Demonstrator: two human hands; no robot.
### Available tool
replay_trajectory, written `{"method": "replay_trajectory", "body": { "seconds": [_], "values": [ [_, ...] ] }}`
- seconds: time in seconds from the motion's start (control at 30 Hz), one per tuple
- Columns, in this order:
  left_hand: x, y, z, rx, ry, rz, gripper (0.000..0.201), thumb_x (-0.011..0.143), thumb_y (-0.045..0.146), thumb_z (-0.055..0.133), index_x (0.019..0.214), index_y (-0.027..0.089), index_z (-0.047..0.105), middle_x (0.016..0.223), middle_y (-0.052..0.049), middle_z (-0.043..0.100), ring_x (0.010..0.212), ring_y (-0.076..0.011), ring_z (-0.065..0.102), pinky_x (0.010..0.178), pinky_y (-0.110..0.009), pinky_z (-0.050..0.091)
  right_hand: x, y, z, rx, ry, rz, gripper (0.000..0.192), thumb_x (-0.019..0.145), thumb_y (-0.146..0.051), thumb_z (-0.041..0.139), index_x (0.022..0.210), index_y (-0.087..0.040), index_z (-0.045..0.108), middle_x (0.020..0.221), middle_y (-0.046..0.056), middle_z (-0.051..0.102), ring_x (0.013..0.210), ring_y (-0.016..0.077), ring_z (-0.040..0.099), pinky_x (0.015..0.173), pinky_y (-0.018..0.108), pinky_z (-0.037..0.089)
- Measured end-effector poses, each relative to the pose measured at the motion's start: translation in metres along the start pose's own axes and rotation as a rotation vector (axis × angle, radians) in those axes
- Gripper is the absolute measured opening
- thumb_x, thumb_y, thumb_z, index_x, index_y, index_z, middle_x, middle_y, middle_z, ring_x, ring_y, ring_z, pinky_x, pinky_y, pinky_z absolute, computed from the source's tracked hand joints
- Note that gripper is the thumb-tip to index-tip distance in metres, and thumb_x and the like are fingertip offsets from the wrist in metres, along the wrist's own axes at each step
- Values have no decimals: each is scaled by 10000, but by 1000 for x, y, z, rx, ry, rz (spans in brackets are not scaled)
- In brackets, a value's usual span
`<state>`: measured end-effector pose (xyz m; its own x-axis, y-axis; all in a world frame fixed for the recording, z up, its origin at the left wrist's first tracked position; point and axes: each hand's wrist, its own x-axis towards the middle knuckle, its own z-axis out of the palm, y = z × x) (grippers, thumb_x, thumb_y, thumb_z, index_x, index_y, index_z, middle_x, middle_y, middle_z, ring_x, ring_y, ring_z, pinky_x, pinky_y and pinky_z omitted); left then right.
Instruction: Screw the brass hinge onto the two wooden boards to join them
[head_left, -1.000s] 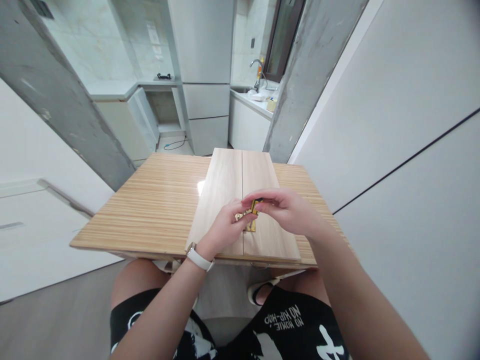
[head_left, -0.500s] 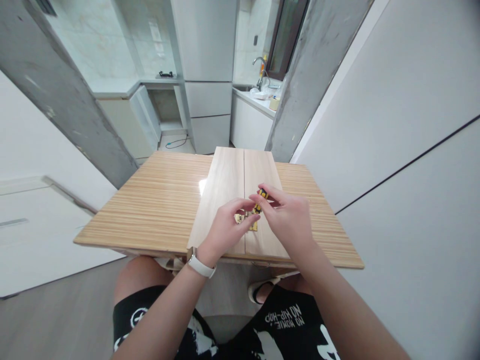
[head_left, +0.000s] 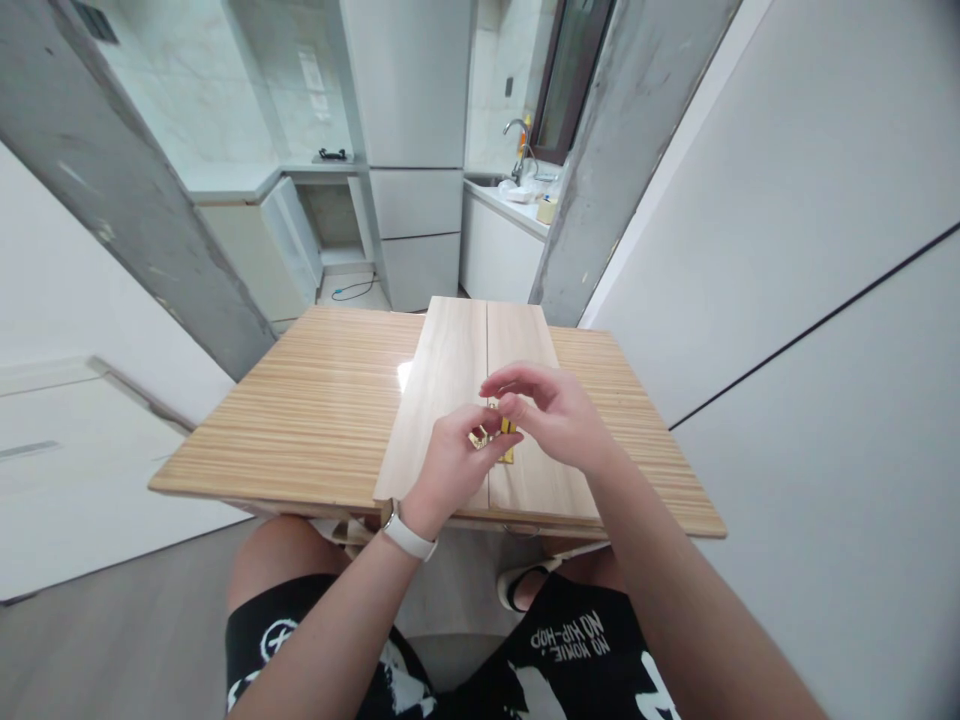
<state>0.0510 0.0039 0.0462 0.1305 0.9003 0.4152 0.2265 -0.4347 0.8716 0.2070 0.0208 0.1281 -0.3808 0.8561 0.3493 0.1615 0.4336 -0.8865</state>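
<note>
Since the earlier frame your right hand (head_left: 559,415) has drawn nearer, fingers curled on a small yellow part (head_left: 508,428). Your left hand (head_left: 450,462) pinches the hinge (head_left: 501,452) over the seam between two boards (head_left: 450,370). A loose pinch risks dropping the part.

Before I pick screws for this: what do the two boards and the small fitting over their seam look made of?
Boards: pale wood or wood-look laminate, matte, faint grain. Fitting: brass-coloured metal, probably a hinge, shiny; mostly hidden by the left hand and right hand.
</note>
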Motion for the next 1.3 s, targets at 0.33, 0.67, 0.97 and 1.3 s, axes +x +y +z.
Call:
{"method": "replay_trajectory", "body": {
  "seconds": [0.33, 0.67, 0.97, 1.3],
  "values": [
    [1, -1, 5, -207, -91, -164, 178, 870, 319, 788, 854, 142, 796, 860, -83, 806, 794, -214, 737, 713, -308, 577, 29, 16, -2, 330, -579, 133, 651, 963, -582, 661, 478, -177, 504, 433, -49, 435, 435, 63, 345, 481, 249, 290],
    [-4, 1, 6, -195, -59, -119, 113, 823, 114, 688, 916, 139, 748, 913, -57, 797, 856, -193, 721, 780, -274, 554, 18, 9, 48, 50, 340, 241, 620, 1005, -552, 552, 522, -234, 328, 471, -65, 272, 454, 88, 262, 459, 305, 153],
    [-14, -5, 7, -80, -47, -91, 172, 888, 137, 617, 743, 141, 710, 732, -35, 740, 714, -170, 647, 642, -253, 462, 10, 3, 59, 32, 464, 157, 615, 987, -550, 607, 547, -226, 326, 515, -58, 293, 503, 97, 286, 488, 295, 212],
    [-9, -8, 3, -243, -121, -149, 284, 955, 385, 713, 844, 137, 796, 731, -53, 744, 718, -188, 682, 660, -285, 517, 38, 22, -2, 334, -653, 173, 600, 946, -544, 699, 499, -175, 544, 454, -33, 503, 429, 76, 394, 462, 244, 302]
  ]
}}
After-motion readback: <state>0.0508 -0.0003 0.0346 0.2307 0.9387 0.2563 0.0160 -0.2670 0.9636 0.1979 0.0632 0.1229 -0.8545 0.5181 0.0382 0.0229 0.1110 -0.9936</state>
